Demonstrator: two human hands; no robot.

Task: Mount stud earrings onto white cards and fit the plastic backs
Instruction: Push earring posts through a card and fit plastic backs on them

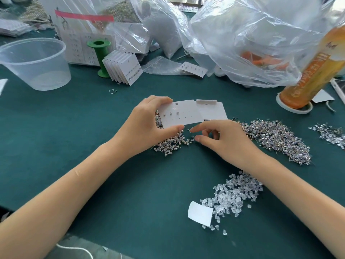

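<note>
The left hand point(147, 126) pinches a white card point(182, 114) by its edges; the right hand point(222, 139), just beside the card, has loosely curled fingers, whether pinching a stud I cannot tell. Stud earrings point(276, 139) heap right of the card, plastic backs point(235, 197) nearer the person, a plastic tub point(35, 62) and bags point(252, 40) beyond

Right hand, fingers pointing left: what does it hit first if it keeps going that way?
Probably the left hand's thumb under the white card; the right hand is just short of it. Studs lie beneath. Depth unclear.
</note>
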